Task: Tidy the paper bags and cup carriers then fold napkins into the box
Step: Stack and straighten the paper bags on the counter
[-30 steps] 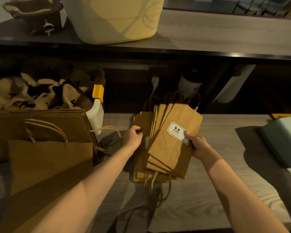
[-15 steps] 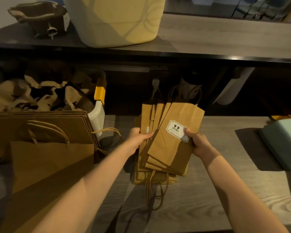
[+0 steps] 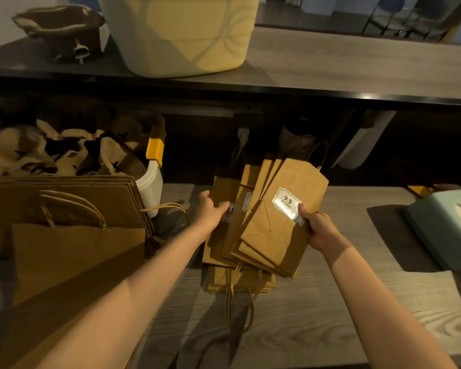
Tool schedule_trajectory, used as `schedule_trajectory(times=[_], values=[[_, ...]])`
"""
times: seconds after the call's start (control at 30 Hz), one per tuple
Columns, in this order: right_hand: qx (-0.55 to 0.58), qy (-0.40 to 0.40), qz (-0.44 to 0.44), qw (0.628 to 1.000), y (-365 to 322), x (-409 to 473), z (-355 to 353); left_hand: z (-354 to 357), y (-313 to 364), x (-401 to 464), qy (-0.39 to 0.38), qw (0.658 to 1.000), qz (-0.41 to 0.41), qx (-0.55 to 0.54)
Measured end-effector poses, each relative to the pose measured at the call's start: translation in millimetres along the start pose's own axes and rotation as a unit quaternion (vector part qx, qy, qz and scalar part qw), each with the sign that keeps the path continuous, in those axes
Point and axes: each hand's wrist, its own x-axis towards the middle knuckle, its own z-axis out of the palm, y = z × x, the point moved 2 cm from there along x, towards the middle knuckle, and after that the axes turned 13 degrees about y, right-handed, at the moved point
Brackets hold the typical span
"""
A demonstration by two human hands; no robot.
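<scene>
A fanned bundle of small brown paper bags [image 3: 272,225] with white "9.9" stickers is lifted above the wooden counter. My right hand [image 3: 321,229] grips its right edge, thumb on the top sticker. My left hand [image 3: 210,210] holds the bundle's left side, fingers laid over a lower bag. More small bags [image 3: 240,280] lie flat beneath, their twine handles trailing toward me. A stack of large brown bags [image 3: 64,209] lies at the left. Moulded cup carriers [image 3: 51,150] fill a white bin behind it.
A pale green box [image 3: 447,225] rests on a dark mat [image 3: 394,235] at the right. An upper shelf [image 3: 357,67] carries a cream tub [image 3: 181,33] and a lone cup carrier [image 3: 61,27]. A white roll [image 3: 362,139] hangs under the shelf.
Both hands lifted the bundle slightly and squared it more upright. My left hand slid from the bags' left edge onto their faces.
</scene>
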Motion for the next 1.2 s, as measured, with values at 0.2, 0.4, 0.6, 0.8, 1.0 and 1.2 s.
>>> schedule_trajectory(times=[0.2,0.4,0.6,0.8,1.0,1.2], values=[[0.020,-0.021,0.007,1.000,2.8,-4.6,7.3,0.1,11.9,-7.3,-0.036,0.993,0.060,0.091],[0.045,-0.021,-0.015,0.999,-0.2,-10.1,10.1,-4.0,21.7,-8.2,-0.093,0.991,0.096,0.030],[0.066,0.037,-0.109,0.991,-16.5,-15.8,-6.8,-18.1,51.0,2.1,-0.024,0.953,0.224,0.202],[0.075,0.024,-0.138,0.987,-31.7,-25.3,-17.7,-16.0,90.8,-18.0,-0.055,0.909,0.327,0.254],[0.081,-0.001,-0.142,0.987,-31.3,-29.5,-25.1,-13.1,100.5,-29.7,-0.019,0.936,0.321,0.143],[0.063,0.079,-0.174,0.980,-20.0,-25.6,-23.0,-11.9,79.0,-27.3,0.028,0.901,0.377,0.215]])
